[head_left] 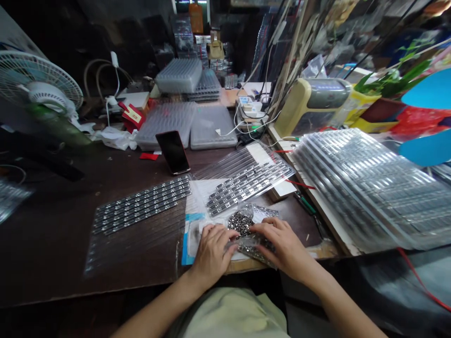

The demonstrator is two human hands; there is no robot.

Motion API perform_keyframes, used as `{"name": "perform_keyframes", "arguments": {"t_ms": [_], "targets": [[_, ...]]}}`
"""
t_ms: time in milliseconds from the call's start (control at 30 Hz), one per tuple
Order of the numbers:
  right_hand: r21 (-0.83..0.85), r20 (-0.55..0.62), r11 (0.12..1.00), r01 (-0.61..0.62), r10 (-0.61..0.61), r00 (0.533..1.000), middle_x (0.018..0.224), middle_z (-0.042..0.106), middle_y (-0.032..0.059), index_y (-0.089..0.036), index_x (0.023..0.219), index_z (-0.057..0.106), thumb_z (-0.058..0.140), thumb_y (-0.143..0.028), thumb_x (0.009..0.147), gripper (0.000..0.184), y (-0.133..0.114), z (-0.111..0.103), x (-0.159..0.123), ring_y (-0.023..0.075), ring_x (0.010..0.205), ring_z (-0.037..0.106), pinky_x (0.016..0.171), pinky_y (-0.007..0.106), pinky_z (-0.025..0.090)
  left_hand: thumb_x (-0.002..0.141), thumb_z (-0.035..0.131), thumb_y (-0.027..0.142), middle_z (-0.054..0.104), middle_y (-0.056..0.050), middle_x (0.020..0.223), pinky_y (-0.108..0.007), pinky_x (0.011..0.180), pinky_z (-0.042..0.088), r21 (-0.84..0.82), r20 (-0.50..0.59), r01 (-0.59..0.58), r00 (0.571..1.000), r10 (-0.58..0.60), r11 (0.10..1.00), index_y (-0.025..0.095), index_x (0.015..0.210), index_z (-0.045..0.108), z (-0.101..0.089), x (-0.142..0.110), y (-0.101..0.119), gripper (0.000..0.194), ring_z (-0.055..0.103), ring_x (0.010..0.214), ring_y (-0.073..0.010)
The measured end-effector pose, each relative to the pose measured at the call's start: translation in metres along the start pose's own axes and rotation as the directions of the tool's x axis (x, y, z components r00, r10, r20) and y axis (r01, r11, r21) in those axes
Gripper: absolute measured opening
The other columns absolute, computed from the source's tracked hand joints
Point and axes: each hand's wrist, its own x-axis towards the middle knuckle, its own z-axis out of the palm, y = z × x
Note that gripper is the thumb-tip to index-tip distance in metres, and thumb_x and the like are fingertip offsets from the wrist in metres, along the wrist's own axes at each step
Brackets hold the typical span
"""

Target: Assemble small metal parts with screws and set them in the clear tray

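Lying flat on the dark workbench [52,244], a film-wrapped sheet of metal strips [141,205] sits left of the half-open left hand [213,251], pressed against a clear bag of small metal parts [241,224], which the curled right hand [285,246] grips, keeping it within easy reach at the bench edge; stacked film sheets [369,188] rise further right.

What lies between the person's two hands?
In the head view, a clear plastic bag of small metal parts lies between the left hand and the right hand, touching both.

A crumpled clear plastic bag [252,246] lies under the right fingers [262,230], filled with small silver metal parts [240,223]. The parts bulge in a heap just beside the left fingers [225,237].
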Motion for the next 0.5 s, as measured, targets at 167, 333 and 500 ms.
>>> {"name": "perform_keyframes", "arguments": {"t_ms": [167,333,500], "targets": [[0.099,-0.231,0.971,-0.217,0.235,0.944,0.077,0.061,0.0025,-0.02,0.087,0.052,0.05,-0.024,0.088,0.005,0.002,0.025,0.009,0.0165,0.072,0.053,0.07,0.031,0.041,0.088,0.047,0.018,0.067,-0.003,0.08,-0.037,0.08,0.042,-0.138,-0.095,0.152,0.982,-0.166,0.979,0.02,0.09,0.055,0.002,0.007,0.003,0.008,0.06,0.084,-0.02],[0.086,-0.147,0.985,-0.149,0.161,0.976,0.081,0.061,0.0024,-0.021,0.089,0.055,0.048,-0.022,0.09,0.007,0.0,0.022,0.013,0.017,0.078,0.053,0.074,0.031,0.039,0.081,0.063,0.027,0.065,0.0,0.086,-0.044,0.096,0.031,-0.031,0.003,-0.033,0.999,0.033,0.999,0.024,0.097,0.06,-0.005,0.005,0.006,0.016,0.058,0.089,-0.0198],[-0.064,-0.01,0.998,-0.022,0.021,1.0,0.088,0.063,0.0041,-0.025,0.096,0.063,0.065,-0.035,0.081,0.018,-0.002,0.015,0.009,0.0209,0.088,0.051,0.08,0.036,0.037,0.085,0.059,0.024,0.063,0.0,0.076,-0.044,0.094,0.03,0.07,-0.07,0.002,0.998,0.003,0.998,0.025,0.095,0.065,0.002,0.004,0.005,0.012,0.057,0.08,-0.0181]]}}
